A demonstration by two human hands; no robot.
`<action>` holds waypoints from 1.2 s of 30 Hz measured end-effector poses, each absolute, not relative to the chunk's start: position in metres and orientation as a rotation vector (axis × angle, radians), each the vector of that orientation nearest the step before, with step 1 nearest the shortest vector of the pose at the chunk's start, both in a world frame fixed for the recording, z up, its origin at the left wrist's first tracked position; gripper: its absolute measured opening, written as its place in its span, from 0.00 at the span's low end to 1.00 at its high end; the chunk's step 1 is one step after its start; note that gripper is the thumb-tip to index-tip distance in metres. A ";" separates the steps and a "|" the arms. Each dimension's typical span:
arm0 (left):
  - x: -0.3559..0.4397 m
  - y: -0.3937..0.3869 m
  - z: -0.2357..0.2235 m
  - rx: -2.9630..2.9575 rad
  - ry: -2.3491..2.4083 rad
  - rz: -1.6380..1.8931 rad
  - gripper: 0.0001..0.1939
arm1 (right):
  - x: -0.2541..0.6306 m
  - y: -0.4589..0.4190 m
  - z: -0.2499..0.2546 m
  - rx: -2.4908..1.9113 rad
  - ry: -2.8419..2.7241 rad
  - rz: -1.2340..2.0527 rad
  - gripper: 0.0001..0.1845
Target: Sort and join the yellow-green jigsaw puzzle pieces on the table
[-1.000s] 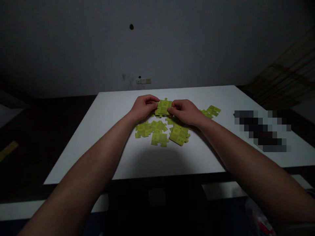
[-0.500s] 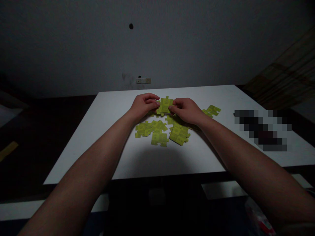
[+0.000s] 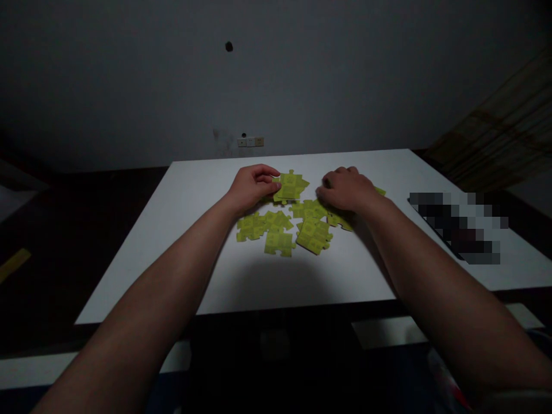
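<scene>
The room is dim, with a plain grey wall behind a white, smooth, flat-topped table. At far left, a flat yellow strip lies beyond the table edge.

My left hand has a narrow grip, thumb on top, at the left edge of a small stack of puzzle pieces over the table's far half, left of centre. The top piece is nearly square, so I find no clear long axis; its knob points away from me, toward the wall. A lower piece sits turned, one corner pointing right.

Nearer me lie a left cluster, a single front piece with a knob to the right, and a slanted piece. All are thin, yellow-green and matt, faintly printed in squares, with knobs and notches.

My right hand is palm down, fingers curled over the pieces at the right; I cannot tell whether it grips one. Farther right lies a dark, long object, its detail blurred out.
</scene>
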State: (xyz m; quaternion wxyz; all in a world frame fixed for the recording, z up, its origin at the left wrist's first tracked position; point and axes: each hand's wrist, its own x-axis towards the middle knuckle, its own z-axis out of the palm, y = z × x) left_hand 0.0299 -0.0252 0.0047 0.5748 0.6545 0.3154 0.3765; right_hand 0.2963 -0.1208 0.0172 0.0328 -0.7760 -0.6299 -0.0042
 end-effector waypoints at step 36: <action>0.031 -0.024 0.004 1.542 0.812 0.926 0.12 | 0.265 -0.116 0.020 -1.535 -1.246 0.696 0.16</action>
